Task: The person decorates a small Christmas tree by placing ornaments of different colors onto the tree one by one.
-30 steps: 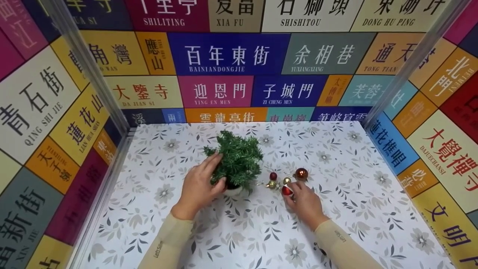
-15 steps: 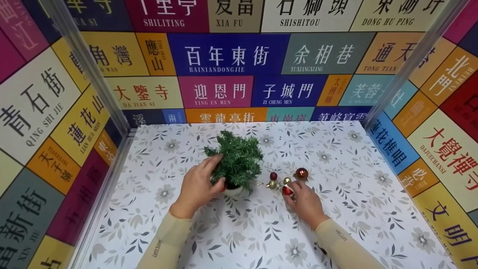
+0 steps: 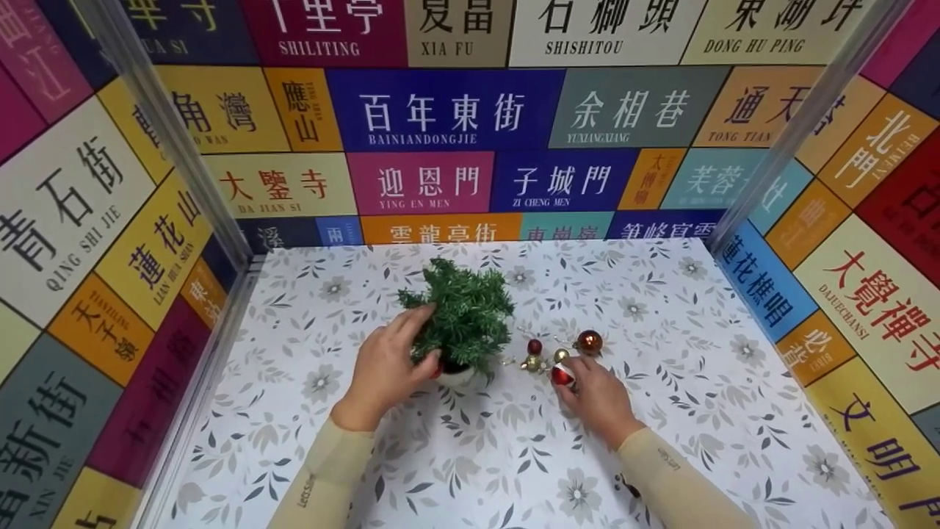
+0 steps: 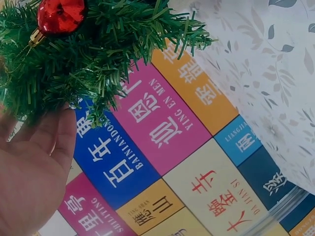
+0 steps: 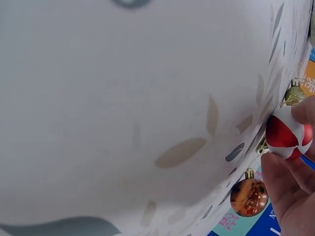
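A small artificial Christmas tree (image 3: 470, 312) stands in a white pot (image 3: 457, 379) on the table. My left hand (image 3: 383, 373) rests against its left side, fingers fairly straight; in the left wrist view the fingertips vanish behind the green branches (image 4: 88, 59). A shiny red bauble (image 4: 61, 17) with a gold cap sits among those branches. To the tree's right, my right hand (image 3: 598, 400) pinches a red-and-white bauble (image 5: 283, 133) between thumb and fingers, low over the tabletop. Just beyond it are small gold baubles (image 3: 532, 362), a small dark red bauble (image 3: 534, 345) and a larger copper-coloured bauble (image 3: 590, 342).
A white tabletop with grey leaves and flowers (image 3: 470, 470) spreads beneath everything. Panels of coloured street-name signs (image 3: 440, 110) enclose it at the back and both sides, with clear plastic strips (image 3: 172, 147) along the corners. Something small and dark (image 3: 628, 485) shows beside the right sleeve.
The head view has shifted slightly. Both hands keep their places at the tree and the bauble, and slightly more of the held bauble's white part shows.
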The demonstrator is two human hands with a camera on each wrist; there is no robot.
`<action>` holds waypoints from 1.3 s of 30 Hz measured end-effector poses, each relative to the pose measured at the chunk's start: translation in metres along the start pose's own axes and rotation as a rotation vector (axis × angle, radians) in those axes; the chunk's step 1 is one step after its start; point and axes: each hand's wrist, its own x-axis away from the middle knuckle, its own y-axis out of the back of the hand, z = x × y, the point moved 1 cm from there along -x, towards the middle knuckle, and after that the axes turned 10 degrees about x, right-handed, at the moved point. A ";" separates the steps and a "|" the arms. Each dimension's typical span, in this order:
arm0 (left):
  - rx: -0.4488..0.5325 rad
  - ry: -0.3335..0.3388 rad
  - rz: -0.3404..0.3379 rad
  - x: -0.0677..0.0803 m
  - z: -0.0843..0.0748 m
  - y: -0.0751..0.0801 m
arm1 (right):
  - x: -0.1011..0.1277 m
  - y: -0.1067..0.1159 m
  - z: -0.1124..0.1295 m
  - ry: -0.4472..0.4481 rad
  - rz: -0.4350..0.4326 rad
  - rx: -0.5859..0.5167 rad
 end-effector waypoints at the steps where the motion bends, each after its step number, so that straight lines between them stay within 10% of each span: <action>1: -0.002 0.002 0.001 0.000 0.000 0.000 | 0.000 0.001 0.000 0.006 -0.005 -0.001; 39: -0.025 -0.041 -0.059 -0.001 -0.001 -0.006 | -0.006 0.078 0.061 0.469 -0.438 -0.200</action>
